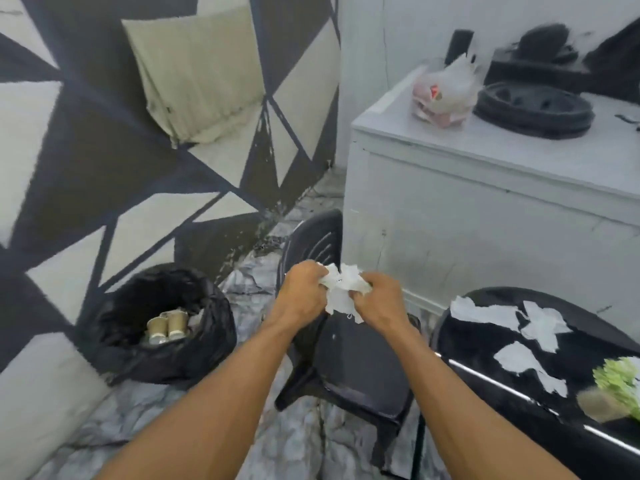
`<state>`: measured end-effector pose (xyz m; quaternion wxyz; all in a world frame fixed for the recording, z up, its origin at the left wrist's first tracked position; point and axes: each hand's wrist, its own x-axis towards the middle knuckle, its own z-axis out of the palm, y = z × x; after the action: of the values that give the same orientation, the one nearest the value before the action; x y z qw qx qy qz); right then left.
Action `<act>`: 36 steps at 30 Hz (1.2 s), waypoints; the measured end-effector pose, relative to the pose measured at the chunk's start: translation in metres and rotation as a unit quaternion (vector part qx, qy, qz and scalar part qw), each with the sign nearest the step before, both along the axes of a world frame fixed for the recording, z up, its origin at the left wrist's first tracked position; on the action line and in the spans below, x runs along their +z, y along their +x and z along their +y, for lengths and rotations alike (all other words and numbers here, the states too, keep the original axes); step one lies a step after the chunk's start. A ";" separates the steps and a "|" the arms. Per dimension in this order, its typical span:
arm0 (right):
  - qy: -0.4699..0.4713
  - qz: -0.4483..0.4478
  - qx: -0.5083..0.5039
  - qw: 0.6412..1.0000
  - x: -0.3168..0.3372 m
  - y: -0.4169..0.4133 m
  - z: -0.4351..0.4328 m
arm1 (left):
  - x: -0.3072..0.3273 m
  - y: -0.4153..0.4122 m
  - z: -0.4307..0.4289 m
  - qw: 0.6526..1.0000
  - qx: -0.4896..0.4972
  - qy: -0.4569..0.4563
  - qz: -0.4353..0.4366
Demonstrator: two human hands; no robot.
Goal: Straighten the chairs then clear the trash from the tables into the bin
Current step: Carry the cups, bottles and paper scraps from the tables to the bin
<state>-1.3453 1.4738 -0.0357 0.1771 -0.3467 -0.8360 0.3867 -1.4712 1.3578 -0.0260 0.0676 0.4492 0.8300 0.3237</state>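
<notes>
My left hand (303, 292) and my right hand (379, 303) together clutch a bunch of crumpled white paper (341, 289) above a black plastic chair (349, 362). The bin (156, 327), lined with a black bag, stands on the floor to the left, with brown paper cups (168, 325) inside. On the right, a black round table (485, 344) carries several torn white paper scraps (540, 323) and a green leafy bunch (620, 381).
A white cabinet (467, 209) stands behind the chair, with a plastic bag of items (441, 93) and black round objects (533, 109) on top. A black-and-beige patterned wall (104, 150) runs along the left. The floor is marbled grey.
</notes>
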 end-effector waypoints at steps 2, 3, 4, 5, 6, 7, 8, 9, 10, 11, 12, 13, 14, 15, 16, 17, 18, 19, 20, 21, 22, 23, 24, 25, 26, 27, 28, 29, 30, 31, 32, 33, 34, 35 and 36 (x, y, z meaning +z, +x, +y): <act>0.023 0.023 0.042 0.999 0.019 -0.054 -0.023 | 0.019 -0.040 -0.035 0.999 0.043 0.015 0.008; 0.040 0.027 0.065 0.997 0.026 -0.079 -0.034 | 0.026 -0.057 -0.053 0.998 0.065 0.024 0.013; 0.052 0.030 0.087 0.994 0.030 -0.104 -0.045 | 0.031 -0.073 -0.071 0.995 0.088 0.033 0.018; 0.057 0.033 0.106 0.992 0.033 -0.127 -0.057 | 0.037 -0.087 -0.089 0.993 0.114 0.038 0.020; 0.056 0.038 0.125 0.990 0.034 -0.149 -0.068 | 0.040 -0.101 -0.105 0.989 0.140 0.038 0.019; 0.052 0.039 0.143 0.988 0.033 -0.170 -0.080 | 0.040 -0.114 -0.121 0.986 0.165 0.037 0.015; 0.048 0.039 0.162 0.985 0.032 -0.190 -0.092 | 0.038 -0.127 -0.136 0.981 0.189 0.034 0.009; 0.042 0.037 0.180 0.982 0.030 -0.210 -0.103 | 0.035 -0.141 -0.150 0.977 0.211 0.028 0.005; 0.037 0.037 0.200 0.978 0.028 -0.229 -0.114 | 0.028 -0.156 -0.164 0.973 0.231 0.020 0.003; 0.032 0.034 0.219 0.975 0.025 -0.248 -0.125 | 0.020 -0.172 -0.177 0.968 0.249 0.011 0.003; 0.032 0.027 0.236 0.971 0.020 -0.267 -0.135 | 0.012 -0.188 -0.189 0.963 0.268 0.003 0.003; 0.030 0.017 0.252 0.967 0.014 -0.287 -0.143 | 0.004 -0.205 -0.201 0.958 0.287 -0.003 0.004; 0.028 0.006 0.267 0.963 0.007 -0.308 -0.151 | -0.003 -0.222 -0.211 0.952 0.305 -0.012 0.005; 0.026 -0.002 0.282 0.959 -0.001 -0.329 -0.157 | -0.008 -0.239 -0.219 0.946 0.322 -0.023 0.001; 0.025 -0.010 0.295 0.955 -0.009 -0.351 -0.162 | -0.012 -0.256 -0.226 0.940 0.338 -0.033 -0.004; 0.022 -0.019 0.305 0.952 -0.017 -0.374 -0.167 | -0.016 -0.274 -0.231 0.935 0.352 -0.044 -0.010; 0.019 -0.025 0.316 0.948 -0.023 -0.395 -0.172 | -0.022 -0.292 -0.236 0.931 0.361 -0.052 -0.014; 0.010 -0.031 0.324 0.945 -0.029 -0.416 -0.176 | -0.028 -0.310 -0.240 0.928 0.367 -0.058 -0.021; 0.001 -0.041 0.329 0.943 -0.035 -0.436 -0.180 | -0.035 -0.328 -0.243 0.925 0.373 -0.068 -0.030; -0.010 -0.054 0.332 0.942 -0.041 -0.455 -0.185 | -0.041 -0.343 -0.245 0.920 0.381 -0.081 -0.040; -0.019 -0.066 0.339 0.938 -0.048 -0.471 -0.189 | -0.047 -0.358 -0.248 0.915 0.391 -0.092 -0.048; -0.026 -0.076 0.346 0.935 -0.055 -0.487 -0.194 | -0.051 -0.371 -0.250 0.908 0.403 -0.099 -0.053; -0.032 -0.085 0.351 0.932 -0.061 -0.502 -0.198 | -0.055 -0.383 -0.253 0.903 0.413 -0.100 -0.055; -0.038 -0.094 0.355 0.929 -0.067 -0.516 -0.203 | -0.058 -0.394 -0.255 0.899 0.422 -0.100 -0.060; -0.043 -0.101 0.359 0.927 -0.072 -0.528 -0.207 | -0.062 -0.403 -0.258 0.896 0.427 -0.103 -0.067; -0.051 -0.107 0.363 0.924 -0.077 -0.538 -0.211 | -0.065 -0.412 -0.261 0.891 0.434 -0.108 -0.080; -0.060 -0.112 0.368 0.921 -0.080 -0.547 -0.216 | -0.070 -0.420 -0.266 0.887 0.440 -0.109 -0.088; -0.071 -0.120 0.369 0.919 -0.084 -0.556 -0.221 | -0.075 -0.429 -0.270 0.884 0.445 -0.108 -0.097; -0.079 -0.127 0.368 0.918 -0.088 -0.564 -0.225 | -0.080 -0.437 -0.275 0.882 0.447 -0.107 -0.101; -0.084 -0.135 0.366 0.917 -0.094 -0.572 -0.231 | -0.084 -0.445 -0.280 0.881 0.449 -0.108 -0.106; -0.086 -0.142 0.364 0.916 -0.100 -0.579 -0.236 | -0.090 -0.452 -0.284 0.880 0.450 -0.108 -0.111; -0.092 -0.150 0.361 0.916 -0.106 -0.586 -0.244 | -0.094 -0.459 -0.289 0.877 0.452 -0.108 -0.119; -0.097 -0.158 0.360 0.915 -0.112 -0.593 -0.252 | -0.100 -0.466 -0.294 0.876 0.453 -0.107 -0.127; -0.105 -0.168 0.354 0.914 -0.120 -0.600 -0.260 | -0.105 -0.473 -0.299 0.874 0.454 -0.109 -0.138; -0.114 -0.174 0.351 0.913 -0.124 -0.606 -0.269 | -0.111 -0.480 -0.306 0.872 0.453 -0.113 -0.144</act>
<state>-1.9517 1.2043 -0.1601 -0.1593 -0.1104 -0.8718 0.4498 -1.9512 1.0521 -0.1371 0.0829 -0.0386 0.9544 0.2842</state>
